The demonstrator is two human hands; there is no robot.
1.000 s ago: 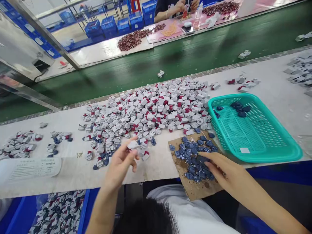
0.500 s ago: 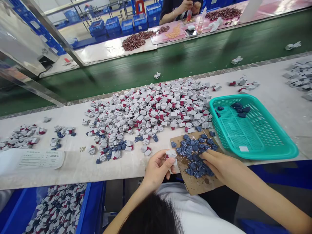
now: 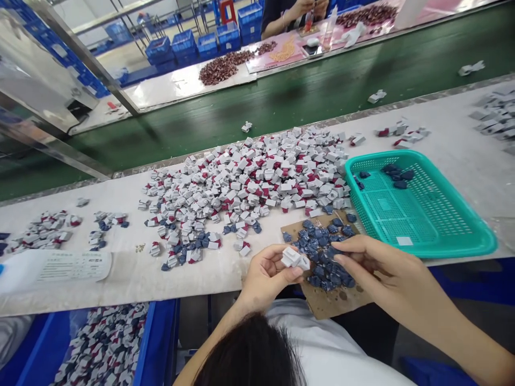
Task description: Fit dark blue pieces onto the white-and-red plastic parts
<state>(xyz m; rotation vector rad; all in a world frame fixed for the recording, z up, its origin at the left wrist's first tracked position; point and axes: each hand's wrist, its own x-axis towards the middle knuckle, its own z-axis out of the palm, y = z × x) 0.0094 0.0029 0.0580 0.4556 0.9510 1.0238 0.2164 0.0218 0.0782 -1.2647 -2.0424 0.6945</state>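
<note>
My left hand (image 3: 266,274) is shut on a small white plastic part (image 3: 293,258), holding it above the near edge of a brown cardboard sheet (image 3: 336,304). A heap of dark blue pieces (image 3: 323,262) lies on that sheet. My right hand (image 3: 376,262) sits just over the heap, its fingertips touching the blue pieces. I cannot tell whether it grips one. Behind both hands spreads a large pile of white parts with red marks (image 3: 249,185), some mixed with blue pieces.
A teal mesh basket (image 3: 422,161) holding a few blue pieces stands to the right. A blue crate (image 3: 159,343) of parts sits below the table edge at left. Beyond a green conveyor belt (image 3: 289,102), a co-worker's hands (image 3: 309,7) work at another table.
Over the last second my left hand moved right from above the pile to beside the cardboard, keeping the white part. My right hand has lifted slightly from the heap.
</note>
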